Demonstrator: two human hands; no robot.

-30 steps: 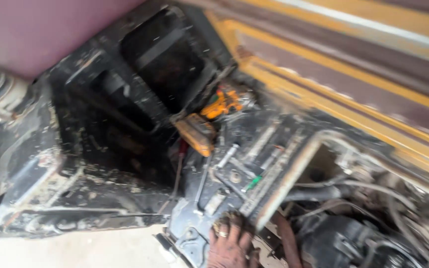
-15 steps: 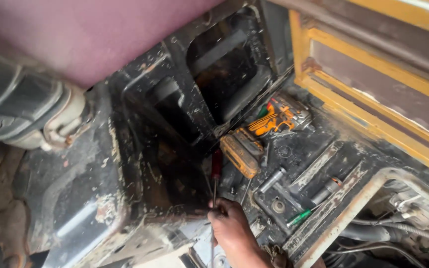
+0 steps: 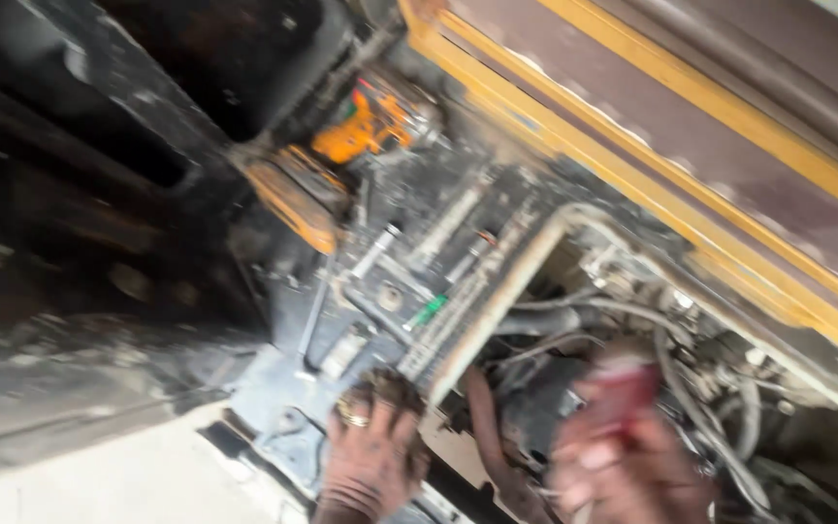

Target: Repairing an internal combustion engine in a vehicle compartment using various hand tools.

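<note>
Head view: left hand (image 3: 372,456) on greasy panel (image 3: 409,281), blurred right hand (image 3: 623,466) around red handle (image 3: 625,393).

L hand (image 3: 372,456): palm down, fingers bent | R hand (image 3: 618,466): blurred, fingers curled

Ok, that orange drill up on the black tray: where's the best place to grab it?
Take the orange drill by its orange body, coming down from above on the near side. It lies flat on the black tray with its upper end against the dark frame. The picture is blurred, so the handle's exact shape is unclear.

Orange drill (image 3: 366,126), yellow-striped maroon panel (image 3: 729,165)
</note>
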